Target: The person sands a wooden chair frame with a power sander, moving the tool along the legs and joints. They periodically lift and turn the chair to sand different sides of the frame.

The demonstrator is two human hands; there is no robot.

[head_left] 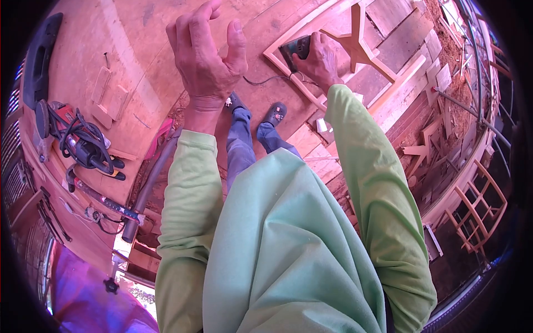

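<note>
Fingers of the left hand (206, 55) are hanging spread and empty above the floor, while the right hand (318, 60) is clamping the sander (296, 47), likely compact, rigid and best gripped on top, against the wooden frame (355, 50).

The place is a wood workshop with a floor of wide plywood sheets (133, 44), and sawdust (452, 83) lies in a heap at the right. Wooden planks (400, 44) cover part of the floor, and unfinished wooden frames (477, 205) stand near the right edge. The light is warm and reddish.
</note>
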